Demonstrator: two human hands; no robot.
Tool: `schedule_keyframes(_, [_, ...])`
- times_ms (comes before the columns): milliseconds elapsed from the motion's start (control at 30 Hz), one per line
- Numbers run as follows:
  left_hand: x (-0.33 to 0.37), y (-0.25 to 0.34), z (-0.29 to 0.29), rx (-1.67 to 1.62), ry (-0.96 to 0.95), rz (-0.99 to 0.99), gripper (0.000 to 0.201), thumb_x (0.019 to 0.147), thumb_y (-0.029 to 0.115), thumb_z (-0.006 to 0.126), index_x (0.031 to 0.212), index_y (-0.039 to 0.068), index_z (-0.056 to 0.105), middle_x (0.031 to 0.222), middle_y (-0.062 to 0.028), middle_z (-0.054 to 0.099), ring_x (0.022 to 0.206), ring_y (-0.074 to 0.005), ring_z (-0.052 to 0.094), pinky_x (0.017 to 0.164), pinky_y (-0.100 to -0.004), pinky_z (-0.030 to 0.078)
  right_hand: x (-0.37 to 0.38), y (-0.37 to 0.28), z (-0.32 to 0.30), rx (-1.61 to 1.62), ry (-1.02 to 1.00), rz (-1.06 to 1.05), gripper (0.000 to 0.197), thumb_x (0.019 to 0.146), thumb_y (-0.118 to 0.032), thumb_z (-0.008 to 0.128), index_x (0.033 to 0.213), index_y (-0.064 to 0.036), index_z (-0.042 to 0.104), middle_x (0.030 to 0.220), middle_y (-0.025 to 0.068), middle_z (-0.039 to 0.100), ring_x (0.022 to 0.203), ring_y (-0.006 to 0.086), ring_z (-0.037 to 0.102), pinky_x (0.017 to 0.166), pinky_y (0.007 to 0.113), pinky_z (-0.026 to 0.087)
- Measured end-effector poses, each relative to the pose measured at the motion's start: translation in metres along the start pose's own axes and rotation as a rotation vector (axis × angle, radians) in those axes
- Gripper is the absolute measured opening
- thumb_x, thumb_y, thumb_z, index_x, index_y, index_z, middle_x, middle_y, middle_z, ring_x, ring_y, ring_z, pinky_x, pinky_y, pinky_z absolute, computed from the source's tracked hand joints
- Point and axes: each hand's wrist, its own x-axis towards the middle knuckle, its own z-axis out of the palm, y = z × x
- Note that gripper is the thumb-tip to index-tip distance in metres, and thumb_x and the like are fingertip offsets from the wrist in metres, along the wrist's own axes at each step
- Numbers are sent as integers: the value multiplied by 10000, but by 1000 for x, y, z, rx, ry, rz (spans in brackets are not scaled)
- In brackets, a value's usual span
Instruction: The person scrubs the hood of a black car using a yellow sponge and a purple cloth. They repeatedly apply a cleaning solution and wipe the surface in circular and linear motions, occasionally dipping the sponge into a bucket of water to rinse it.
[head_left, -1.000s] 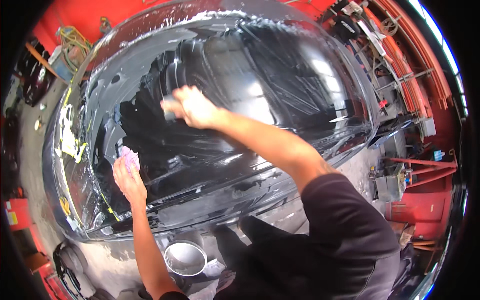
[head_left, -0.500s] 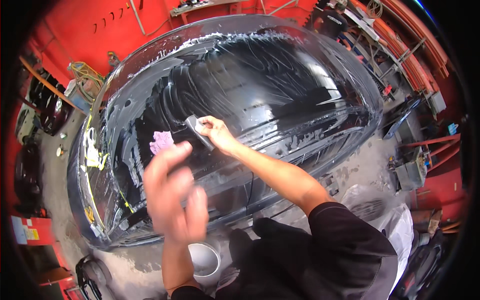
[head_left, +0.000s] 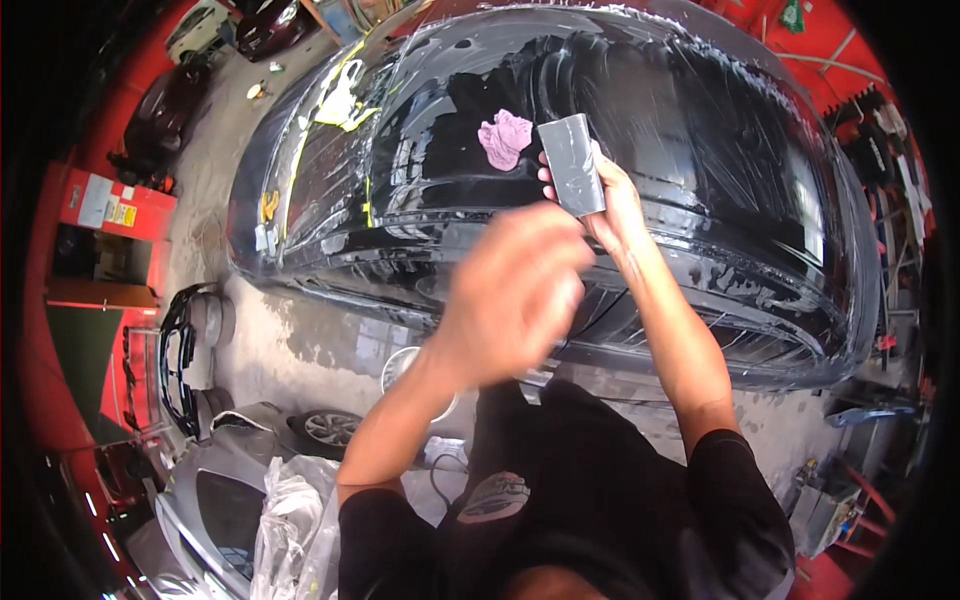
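My right hand (head_left: 622,203) grips a grey sanding block (head_left: 572,166). The block's wet, streaked flat face is turned up, and fingertips show along its left edge. Just below and left of it is my left hand (head_left: 515,295), smeared by motion, so its fingers cannot be read. Both hands are over the side of a black car body (head_left: 680,130), whose wet top surface carries pale, milky smears. A crumpled pink cloth (head_left: 505,139) lies on that surface, left of the block.
Yellow masking tape and a white cloth (head_left: 345,98) lie on the car's left end. A white bucket (head_left: 396,362) stands behind my left forearm. Plastic sheeting (head_left: 295,520) drapes a silver car part at lower left, near a wheel (head_left: 330,428). A red cabinet (head_left: 115,205) stands further left.
My right hand has lifted the sanding block off the car surface and turned its flat face up. My left hand has moved over close to it. The view has swung left and downward.
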Motion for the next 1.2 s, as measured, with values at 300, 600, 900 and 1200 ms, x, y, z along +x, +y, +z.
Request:
schedule_keyframes(300, [-59,-178,-2,-1268,60,-599,648,1022,243,784,1532,-10,477,1374,-124,631,1174,-190,633,938,-352,551,1,74,48,16,-101,135,489,1165,-338,447,1374,61,637,1194,210,759,977,309,781,833,420,660])
schedule_keyframes(600, [-93,-180,-57,-440,130,-554,824,920,169,874,1621,47,459,1610,-171,491,1481,-317,500,1177,-459,478,31,137,93,-219,228,-51,338,1057,-185,717,1373,-78,659,1197,27,719,1082,127,676,946,318,561])
schedule_keyframes(900, [-116,-189,-76,-291,173,-375,593,968,22,743,1531,10,560,1551,-192,577,1422,-319,576,1202,-418,448,13,152,126,-494,156,-45,503,1108,-239,613,1544,9,568,1327,117,708,1258,201,642,1107,349,487])
schedule_keyframes(1200, [-107,-156,-54,-416,298,-544,360,1168,260,523,1293,-39,679,1070,-62,674,971,-152,584,874,-326,490,-13,132,138,-977,127,-372,555,1016,-404,644,1369,21,687,1131,210,735,1100,282,684,965,417,515])
